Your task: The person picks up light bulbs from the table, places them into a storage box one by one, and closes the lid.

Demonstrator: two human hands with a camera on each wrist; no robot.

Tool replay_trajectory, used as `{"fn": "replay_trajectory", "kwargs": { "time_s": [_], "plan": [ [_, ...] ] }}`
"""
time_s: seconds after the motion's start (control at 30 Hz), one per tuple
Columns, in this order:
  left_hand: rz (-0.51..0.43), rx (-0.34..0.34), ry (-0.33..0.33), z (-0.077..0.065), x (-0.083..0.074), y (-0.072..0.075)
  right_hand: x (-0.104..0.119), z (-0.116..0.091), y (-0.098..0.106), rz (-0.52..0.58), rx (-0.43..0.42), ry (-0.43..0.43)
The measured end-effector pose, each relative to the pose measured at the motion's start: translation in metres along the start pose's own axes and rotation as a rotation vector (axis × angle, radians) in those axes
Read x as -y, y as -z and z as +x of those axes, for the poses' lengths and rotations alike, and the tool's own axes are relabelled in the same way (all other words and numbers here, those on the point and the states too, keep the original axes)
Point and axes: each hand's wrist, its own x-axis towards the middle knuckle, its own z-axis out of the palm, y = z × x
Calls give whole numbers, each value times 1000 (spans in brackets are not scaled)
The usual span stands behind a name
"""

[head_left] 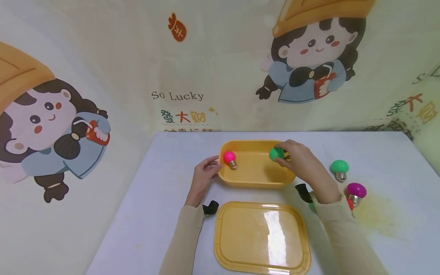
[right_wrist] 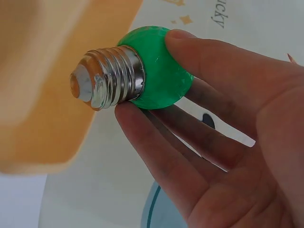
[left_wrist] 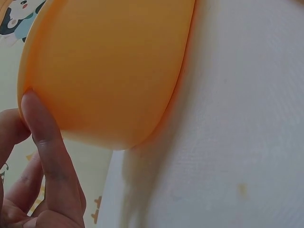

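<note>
My right hand [head_left: 300, 157] pinches a green light bulb [right_wrist: 159, 69] between thumb and fingers, over the right end of a yellow plastic box [head_left: 256, 185]. The bulb's silver screw base shows plainly in the right wrist view. At the box's left end, my left hand [head_left: 203, 177] grips the rim, its thumb [left_wrist: 45, 126] against the outer wall. Inside the box, on the left, lies a pink light bulb [head_left: 229, 156] with its base toward me.
A yellow lid [head_left: 247, 236] lies flat in front of the box. Right of my right arm are another green bulb [head_left: 340, 167], a purple bulb [head_left: 356, 190] and a red bulb [head_left: 350, 204], partly hidden. Another green thing is mostly covered by my sleeve. A printed cloth hangs behind the table.
</note>
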Motion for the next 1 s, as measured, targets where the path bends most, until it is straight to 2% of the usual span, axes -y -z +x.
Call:
{"fn": "replay_trajectory", "kwargs": {
  "time_s": [0.23,0.53,0.7,1.0],
  "plan": [
    [2,-2,-13,0,2,-1,10,17,-8,-18,16,42],
    [11,-12,-8,-1,4,1,23,39,-20,13,66,16],
    [7,-7,21,-3,1,2,24,52,-28,36,89,10],
    [-6,-11,7,-1,4,1,25,68,-40,60,146,-3]
  ]
}}
